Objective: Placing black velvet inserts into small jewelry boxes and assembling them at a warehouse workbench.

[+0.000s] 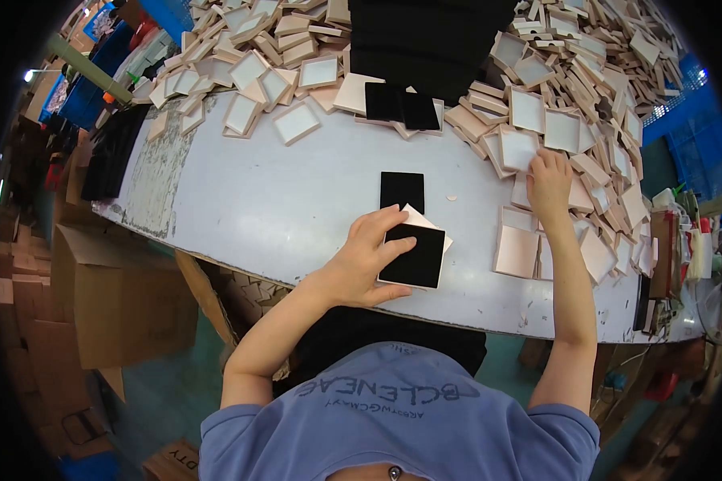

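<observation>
My left hand (361, 255) grips a shallow pale-pink box with a black pad (422, 264) in it, near the table's front edge. Its thumb is at the near side and its fingers lie over the pad. Another pale-pink piece (414, 215) juts out at an angle beneath that box. Just beyond lies a loose black pad (401, 186), flat on the table. To the right, my right hand (549, 183) has its fingers closed at the edge of an open box tray (518, 147) with a whitish inside, among the heaped trays.
Heaps of pale-pink trays (257, 76) cover the table's far side and right. Black pads (401, 106) rest on trays near a large black stack (425, 48). The white table (281, 200) has a worn left end. Cardboard boxes (132, 293) stand at the left, blue crates (694, 132) at the right.
</observation>
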`<state>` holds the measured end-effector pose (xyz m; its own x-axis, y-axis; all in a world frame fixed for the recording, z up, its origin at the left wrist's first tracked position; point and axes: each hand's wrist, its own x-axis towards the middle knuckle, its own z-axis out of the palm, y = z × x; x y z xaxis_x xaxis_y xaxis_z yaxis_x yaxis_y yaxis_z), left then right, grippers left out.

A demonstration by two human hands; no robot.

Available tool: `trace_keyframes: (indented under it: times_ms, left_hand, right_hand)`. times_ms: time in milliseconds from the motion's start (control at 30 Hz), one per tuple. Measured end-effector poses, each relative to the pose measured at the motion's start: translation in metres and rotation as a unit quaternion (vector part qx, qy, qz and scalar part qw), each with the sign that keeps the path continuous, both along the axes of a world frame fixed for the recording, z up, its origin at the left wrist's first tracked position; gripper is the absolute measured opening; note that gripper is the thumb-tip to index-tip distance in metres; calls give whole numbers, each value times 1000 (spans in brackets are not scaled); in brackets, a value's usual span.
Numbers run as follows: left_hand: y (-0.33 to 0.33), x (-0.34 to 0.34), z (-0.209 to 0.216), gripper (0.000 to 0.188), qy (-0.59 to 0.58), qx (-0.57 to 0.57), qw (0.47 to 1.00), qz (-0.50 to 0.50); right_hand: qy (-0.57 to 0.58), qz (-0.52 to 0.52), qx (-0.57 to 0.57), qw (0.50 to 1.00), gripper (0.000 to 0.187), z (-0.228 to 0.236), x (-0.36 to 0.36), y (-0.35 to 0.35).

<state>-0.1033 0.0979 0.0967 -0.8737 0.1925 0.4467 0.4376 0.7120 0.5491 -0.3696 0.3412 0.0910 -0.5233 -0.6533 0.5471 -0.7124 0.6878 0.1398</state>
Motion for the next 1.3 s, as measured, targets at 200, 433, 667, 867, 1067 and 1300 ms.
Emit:
trace_keyframes:
  times_ms: [200,433,667,867,1067,1300]
  left_hand:
    - [-10,-8,4,57,6,-7,999,-37]
    - [-21,-24,14,54,26,-34,995,-91]
    - [-3,-3,-6,86,8,102,994,-33]
    - [0,-3,-11,108,26,208,977,-29]
    - [0,-1,0,99,-63,136,989,-2]
    - [2,1,-1,91,-113,122,986,-4]
  right_hand:
    - [-135,53,-138,980,13,31,23,-16]
    - [-601,-22,-283,747,24,24,16,-12]
    - [-741,57,-266,613,20,4,86,-54]
    - [-368,222,-42,902,23,39,124,-88]
    - [-287,212,83,930,44,61,152,-79]
    - [-270,251,90,925,79,66,161,-69]
